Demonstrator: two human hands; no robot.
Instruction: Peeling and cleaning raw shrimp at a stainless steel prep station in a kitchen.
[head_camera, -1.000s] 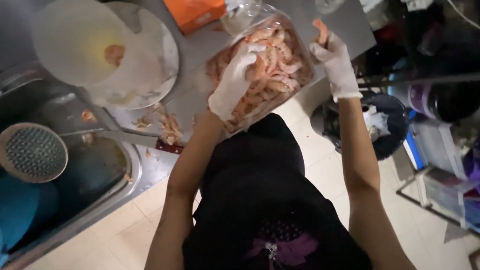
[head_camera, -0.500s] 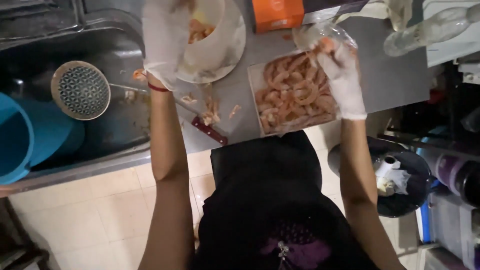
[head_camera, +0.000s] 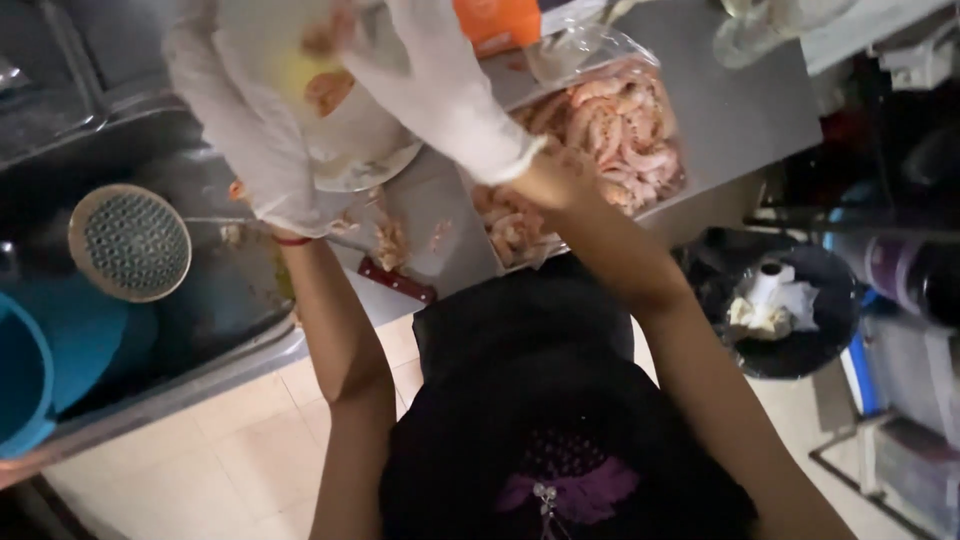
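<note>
- The round white bowl (head_camera: 345, 140) with a few pink shrimp in it sits on the grey steel counter (head_camera: 740, 110), directly under both gloved hands, left of the shrimp tray
- The right hand (head_camera: 440, 85), in a white glove, reaches across from the right and lies over the bowl's rim, fingers loosely spread, gripping nothing I can see
- The left hand (head_camera: 245, 120), also gloved, hangs flat beside the bowl's left edge; whether it grips the rim I cannot tell
- The clear plastic tray of pink raw shrimp (head_camera: 600, 140) lies just right of the bowl, its long axis running away from the person
- A round perforated metal skimmer (head_camera: 130, 242) rests in the sink further left
</note>
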